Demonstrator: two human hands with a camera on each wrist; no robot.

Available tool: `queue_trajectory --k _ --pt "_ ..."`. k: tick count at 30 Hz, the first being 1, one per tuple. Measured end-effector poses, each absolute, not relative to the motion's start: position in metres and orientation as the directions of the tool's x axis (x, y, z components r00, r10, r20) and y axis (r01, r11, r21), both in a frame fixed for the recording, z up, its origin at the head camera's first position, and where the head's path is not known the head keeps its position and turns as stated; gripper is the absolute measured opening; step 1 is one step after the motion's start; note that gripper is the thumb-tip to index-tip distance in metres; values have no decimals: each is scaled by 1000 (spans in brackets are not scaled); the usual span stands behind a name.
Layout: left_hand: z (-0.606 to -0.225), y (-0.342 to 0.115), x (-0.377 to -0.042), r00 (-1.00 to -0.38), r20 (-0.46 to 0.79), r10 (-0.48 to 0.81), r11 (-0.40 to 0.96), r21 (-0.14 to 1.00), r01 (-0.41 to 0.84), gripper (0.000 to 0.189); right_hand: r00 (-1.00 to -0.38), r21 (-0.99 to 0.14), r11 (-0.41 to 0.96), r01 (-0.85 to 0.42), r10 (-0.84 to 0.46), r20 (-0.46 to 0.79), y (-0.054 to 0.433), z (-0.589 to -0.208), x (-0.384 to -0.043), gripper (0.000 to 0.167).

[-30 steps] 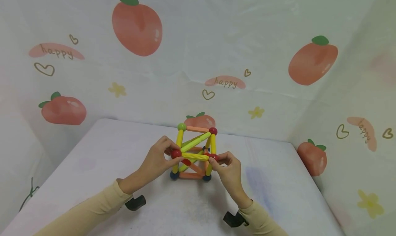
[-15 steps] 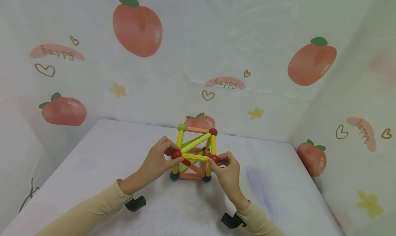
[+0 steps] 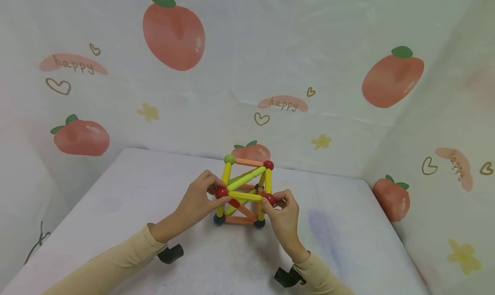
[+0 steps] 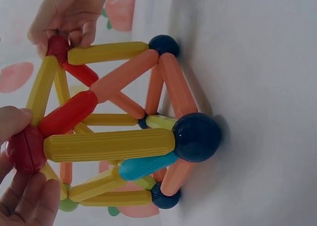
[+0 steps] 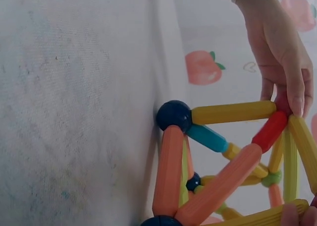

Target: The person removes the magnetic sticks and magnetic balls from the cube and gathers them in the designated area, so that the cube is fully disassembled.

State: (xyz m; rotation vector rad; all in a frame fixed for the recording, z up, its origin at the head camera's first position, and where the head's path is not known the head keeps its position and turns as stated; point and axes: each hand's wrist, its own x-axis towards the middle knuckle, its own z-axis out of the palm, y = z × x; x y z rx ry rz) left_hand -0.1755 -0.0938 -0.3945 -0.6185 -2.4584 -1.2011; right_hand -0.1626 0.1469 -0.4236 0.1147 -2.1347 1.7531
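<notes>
A cube-like frame of magnetic rods and balls (image 3: 245,196) stands on the table in the head view. In its upper front left corner, my left hand (image 3: 199,196) pinches a red ball (image 3: 221,193) between thumb and fingers. My right hand (image 3: 285,215) likewise grips the red ball (image 3: 269,199) at the upper front right. Between these balls runs a yellow rod (image 3: 245,196). Dark blue balls (image 4: 197,137) form the lower corners, resting on the tabletop. A red and orange diagonal (image 4: 72,112) crosses the front face; a blue and yellow one (image 5: 207,138) crosses a side.
The white table (image 3: 135,192) extends around the frame, its far edge meeting a white curtain (image 3: 232,50) printed with fruit. Black wrist devices (image 3: 171,254) hang under both forearms. Behind the held balls rise a green ball (image 3: 229,159) and another red ball (image 3: 268,165).
My right wrist has shifted very slightly left. Both hands keep hold of the same red balls, and the frame stays in place.
</notes>
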Motion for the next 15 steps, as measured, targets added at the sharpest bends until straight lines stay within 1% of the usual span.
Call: queue_trajectory --k 5,11,15 --pt "-393 -93 -176 -851 469 237 551 656 515 33 -915 -914 288 -285 201 349 153 -422 -162 24" --pt "-393 -95 -175 -850 473 231 557 652 515 32 -932 -930 282 -236 203 299 160 -418 -162 24" --pt "-394 -94 -176 -849 473 237 554 652 518 32 -927 -912 332 -242 198 318 159 -407 -154 26"
